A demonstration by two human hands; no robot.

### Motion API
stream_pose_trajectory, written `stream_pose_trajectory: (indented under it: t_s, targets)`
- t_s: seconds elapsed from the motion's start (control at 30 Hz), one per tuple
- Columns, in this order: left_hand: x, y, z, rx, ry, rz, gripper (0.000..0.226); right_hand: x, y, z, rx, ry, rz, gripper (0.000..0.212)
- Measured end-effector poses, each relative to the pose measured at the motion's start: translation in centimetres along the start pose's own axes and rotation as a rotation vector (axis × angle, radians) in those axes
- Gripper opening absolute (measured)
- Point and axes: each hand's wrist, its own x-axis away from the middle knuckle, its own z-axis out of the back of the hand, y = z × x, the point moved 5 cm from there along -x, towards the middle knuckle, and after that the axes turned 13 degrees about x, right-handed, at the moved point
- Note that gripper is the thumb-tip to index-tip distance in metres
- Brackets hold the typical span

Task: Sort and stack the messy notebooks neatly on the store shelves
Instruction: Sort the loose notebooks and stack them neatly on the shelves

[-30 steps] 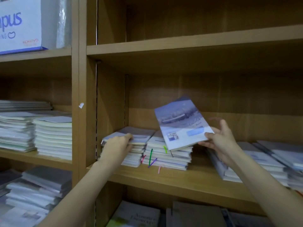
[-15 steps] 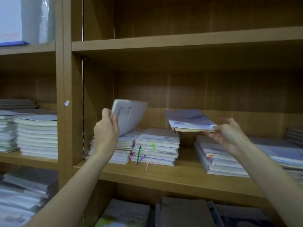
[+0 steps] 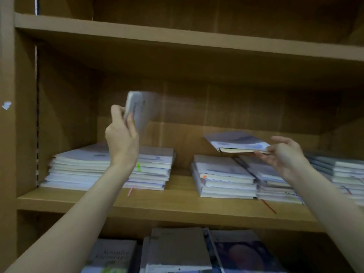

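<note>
Holding two notebooks at once here. Our left hand [image 3: 121, 134] grips a pale notebook [image 3: 140, 110] by its near edge, fingers and thumb clamped round it, and it's lifted up on end above the left pile [image 3: 78, 166], tilted and pretty blurred so we can't read the cover. Our right hand [image 3: 285, 154] pinches a blue-grey notebook [image 3: 236, 143] at its right edge, thumb on top and fingers under, holding it roughly flat in the air just above the stack on the right [image 3: 222, 176].

On the middle shelf [image 3: 177, 205] we've got four or so piles: the left pile against the side panel, a second pile [image 3: 153, 168] touching it with green, purple and pink ribbon markers poking out, then a gap, then the right-hand stack with another stack [image 3: 275, 184] leaning into it, and a greyer pile [image 3: 342, 170] at the far right edge. A red ribbon [image 3: 268, 206] trails over the shelf front.

Below, bigger books [image 3: 177, 249] lie flat on the lower shelf. A scrap of white tape [image 3: 6, 105] sticks to the left upright.
</note>
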Motion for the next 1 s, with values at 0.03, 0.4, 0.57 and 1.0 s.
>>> stream_pose_trajectory:
  t_s: [0.03,0.4,0.57,1.0]
  targets:
    - [0.5,0.5,-1.1,0.008,-0.034,-0.026,0.008,-0.2,-0.1,1.3,0.002,0.033,0.009,0.044]
    - [8.6,5.8,-14.1,0.097,-0.264,-0.102,0.013,-1.4,2.3,11.2,0.563,0.039,0.044,0.029]
    - [11.6,8.3,-20.0,0.032,-0.476,-0.091,0.016,-2.1,2.4,13.4,0.826,-0.157,0.205,0.055]
    - [15.0,4.9,-22.2,0.286,-0.873,0.485,0.042,-4.3,4.6,13.4,0.744,-0.246,0.276,0.043]
